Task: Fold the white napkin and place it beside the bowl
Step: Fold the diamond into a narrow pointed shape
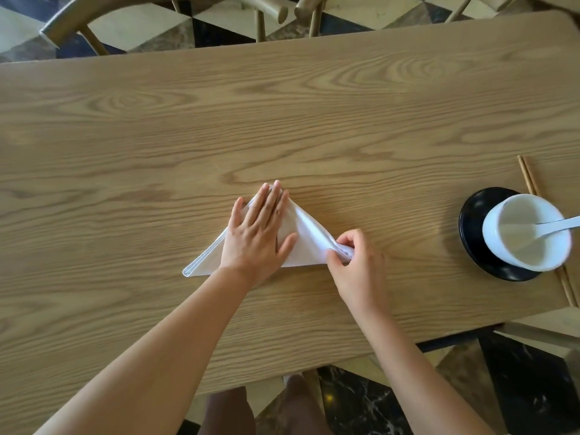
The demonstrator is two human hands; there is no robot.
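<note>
The white napkin (306, 237) lies folded into a triangle in the middle of the wooden table (282, 120), its apex pointing away from me. My left hand (257, 233) rests flat on its centre with fingers spread, pressing it down. My right hand (354, 259) pinches the napkin's right corner between thumb and fingers, lifting it slightly. The napkin's left corner (191, 271) sticks out free. The white bowl (527, 233) stands at the far right on a black saucer (470, 243), with a white spoon (561, 224) resting in it.
A pair of wooden chopsticks (528, 180) lies behind and under the saucer near the table's right edge. Wooden chairs (257, 14) stand at the far side. The table's near edge runs diagonally just in front of me, above a marble floor (518, 387).
</note>
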